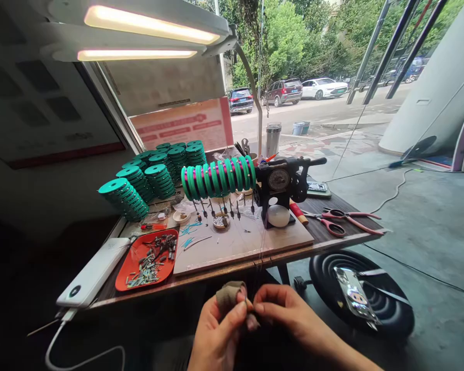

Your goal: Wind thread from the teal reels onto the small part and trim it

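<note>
The left hand (220,330) and right hand (290,312) meet tip to tip below the table (325,229). A drab cloth (229,294) is wrapped about the left forefinger, its folds at 10 o'clock from where the tips meet. The left thumb presses in beside that wrapped finger; the right thumb and forefinger are pinched together. Something tiny is at the meeting point, too small to tell, and I cannot tell which fingertips grip it. Fine thread (261,252) comes down from 12 o'clock towards the right fingertips; its lower end blurs out. From the hands, the board (201,260) lies at 11 to 12 o'clock, with a dish (221,221) of small pieces on it. The black machine (280,180) stands between 12 and 1, green discs (218,178) lined up at its left. The red tray (149,277) of metal parts is at 10, the white power bank (95,270) between 9 and 10, stacked reels (160,180) at 11. Scissors (332,226) and pliers (361,221) lie between 1 and 2; the stool (398,314) is at 3.
</note>
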The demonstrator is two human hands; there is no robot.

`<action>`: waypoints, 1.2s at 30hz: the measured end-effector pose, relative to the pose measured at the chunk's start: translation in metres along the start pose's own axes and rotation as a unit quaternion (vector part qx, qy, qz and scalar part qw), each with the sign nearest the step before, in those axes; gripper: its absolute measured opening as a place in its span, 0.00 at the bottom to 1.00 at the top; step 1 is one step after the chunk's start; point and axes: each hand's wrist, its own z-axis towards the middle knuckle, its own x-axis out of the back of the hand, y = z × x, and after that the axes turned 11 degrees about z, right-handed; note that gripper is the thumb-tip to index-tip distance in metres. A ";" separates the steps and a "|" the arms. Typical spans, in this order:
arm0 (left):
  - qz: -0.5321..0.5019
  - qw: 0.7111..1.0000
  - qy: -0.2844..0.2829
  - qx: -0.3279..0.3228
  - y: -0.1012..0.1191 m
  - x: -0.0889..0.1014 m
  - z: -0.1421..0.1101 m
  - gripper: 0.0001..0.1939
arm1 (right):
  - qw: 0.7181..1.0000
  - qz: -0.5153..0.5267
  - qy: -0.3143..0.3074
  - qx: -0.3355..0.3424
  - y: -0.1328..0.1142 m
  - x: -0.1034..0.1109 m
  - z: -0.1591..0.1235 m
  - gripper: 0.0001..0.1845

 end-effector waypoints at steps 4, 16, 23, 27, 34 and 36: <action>0.011 0.996 0.081 -0.040 -0.009 0.003 0.007 0.09 | 0.988 -0.111 -0.046 0.100 -0.023 -0.013 0.006 0.11; 0.238 0.965 0.068 -0.085 -0.007 0.006 0.022 0.10 | 0.877 -0.416 -0.015 0.240 -0.042 -0.023 0.017 0.18; 0.219 0.975 0.026 -0.035 0.001 0.007 0.022 0.08 | 0.944 -0.283 -0.029 0.169 -0.047 -0.004 0.022 0.13; 0.212 0.975 0.015 -0.062 0.003 0.007 0.017 0.08 | 0.994 -0.018 -0.104 0.024 -0.040 -0.001 0.033 0.12; 0.065 0.995 0.017 -0.069 -0.007 0.007 0.019 0.07 | 0.976 0.110 -0.180 0.054 -0.031 -0.015 0.041 0.00; -0.016 0.999 0.010 -0.038 -0.012 0.007 0.023 0.08 | 0.976 0.109 -0.180 0.055 -0.031 -0.016 0.041 0.01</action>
